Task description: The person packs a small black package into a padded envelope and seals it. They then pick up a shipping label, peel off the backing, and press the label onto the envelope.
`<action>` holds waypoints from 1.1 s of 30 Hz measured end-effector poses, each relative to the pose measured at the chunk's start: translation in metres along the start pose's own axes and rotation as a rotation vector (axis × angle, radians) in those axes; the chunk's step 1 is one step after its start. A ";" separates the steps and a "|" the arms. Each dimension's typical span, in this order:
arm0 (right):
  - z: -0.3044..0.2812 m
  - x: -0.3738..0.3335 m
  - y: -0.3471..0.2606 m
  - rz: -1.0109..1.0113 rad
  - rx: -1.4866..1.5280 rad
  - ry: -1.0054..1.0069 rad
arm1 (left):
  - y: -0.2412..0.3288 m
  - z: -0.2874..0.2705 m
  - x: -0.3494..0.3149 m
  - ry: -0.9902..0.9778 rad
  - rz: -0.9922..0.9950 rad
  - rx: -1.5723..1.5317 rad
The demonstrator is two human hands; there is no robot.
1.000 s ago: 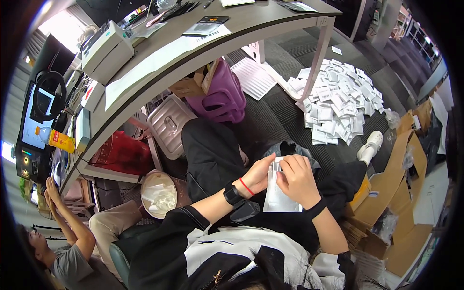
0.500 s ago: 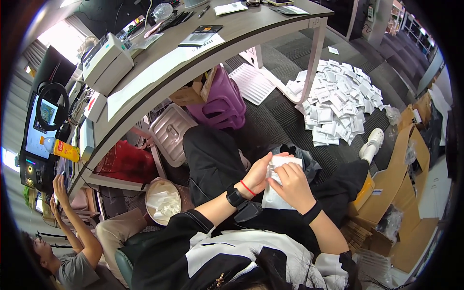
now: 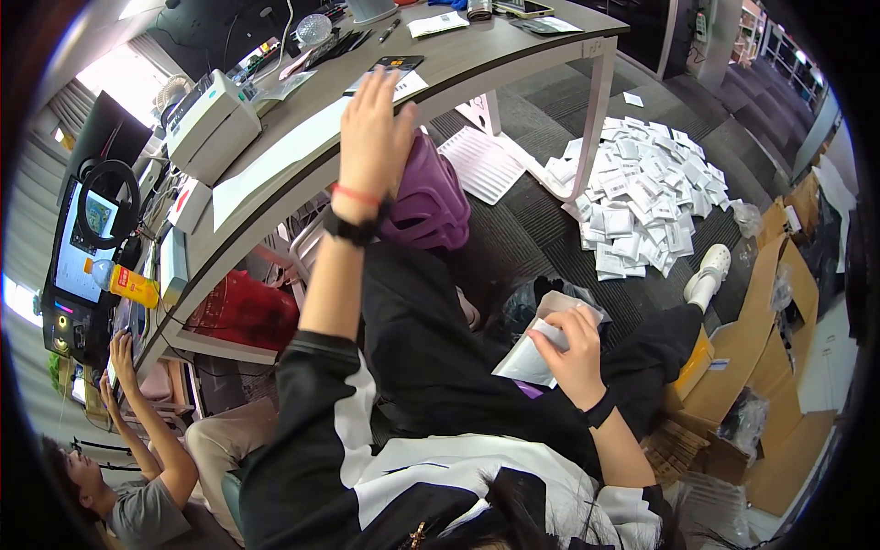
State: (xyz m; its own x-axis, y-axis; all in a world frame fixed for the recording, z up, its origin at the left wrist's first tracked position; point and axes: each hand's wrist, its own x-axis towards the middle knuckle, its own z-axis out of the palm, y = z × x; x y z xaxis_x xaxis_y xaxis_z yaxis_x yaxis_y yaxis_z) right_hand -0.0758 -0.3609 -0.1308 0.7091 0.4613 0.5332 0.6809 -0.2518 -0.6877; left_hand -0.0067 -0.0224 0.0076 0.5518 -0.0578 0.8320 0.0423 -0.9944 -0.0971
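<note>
The right hand (image 3: 573, 353) grips a white pouch (image 3: 530, 356) over the lap, thumb on one side and fingers on the other. The pouch's far end spreads loosely; its inside cannot be made out, and the fingers cover part of it. A purple strip (image 3: 529, 389) peeks out at its near edge.

The left hand (image 3: 371, 137) reaches to the desk (image 3: 458, 57), fingers straight and close together, thumb apart. Its palm is turned away, and its fingertips overlap a dark packet (image 3: 400, 63); whether they touch it, I cannot tell.

On the right stands a torn carton (image 3: 733, 362) with crumpled clear plastic (image 3: 747, 422) in it. A yellow box (image 3: 694, 368) shows only partly behind the right leg. Beyond the pouch lies a black bag (image 3: 518, 307), its contents hard to make out. On the left, a bottle (image 3: 133, 285) holds orange drink. A purple container (image 3: 431, 206) under the desk is partly hidden by the left hand. Far right, white packets (image 3: 642, 197) lie heaped on the floor.
</note>
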 end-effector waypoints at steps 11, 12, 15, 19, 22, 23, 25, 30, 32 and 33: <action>0.002 -0.010 0.000 -0.034 0.047 -0.063 | -0.026 0.018 0.017 -0.237 -0.202 -0.054; 0.003 -0.010 0.000 -0.041 0.047 -0.070 | -0.028 0.019 0.017 -0.206 -0.187 -0.059; 0.003 -0.009 0.001 -0.049 0.041 -0.074 | -0.037 0.021 0.018 -0.122 -0.169 -0.071; 0.004 -0.009 0.001 -0.060 0.036 -0.069 | -0.048 0.027 0.021 0.050 -0.206 -0.137; 0.005 -0.011 0.001 -0.034 0.055 -0.080 | -0.045 0.031 0.024 0.074 -0.245 -0.214; 0.004 -0.011 0.000 -0.034 0.051 -0.081 | -0.042 0.031 0.024 0.083 -0.270 -0.256; 0.004 -0.010 0.000 -0.037 0.052 -0.083 | -0.040 0.032 0.024 0.188 -0.174 -0.245; 0.004 -0.006 -0.001 0.028 0.120 -0.011 | -0.020 0.008 0.018 0.395 0.103 -0.236; 0.004 -0.003 0.003 0.139 0.168 0.038 | 0.014 -0.005 0.008 0.393 0.094 -0.327; 0.003 -0.003 0.005 0.237 0.217 0.089 | 0.033 -0.009 -0.001 0.401 0.086 -0.411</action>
State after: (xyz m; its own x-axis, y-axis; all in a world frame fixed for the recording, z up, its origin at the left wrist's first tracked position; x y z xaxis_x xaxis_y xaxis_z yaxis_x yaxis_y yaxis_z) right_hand -0.0755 -0.3608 -0.1374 0.8629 0.3327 0.3804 0.4471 -0.1518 -0.8815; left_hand -0.0136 -0.0560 0.0083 0.1765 -0.0891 0.9803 -0.3597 -0.9328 -0.0200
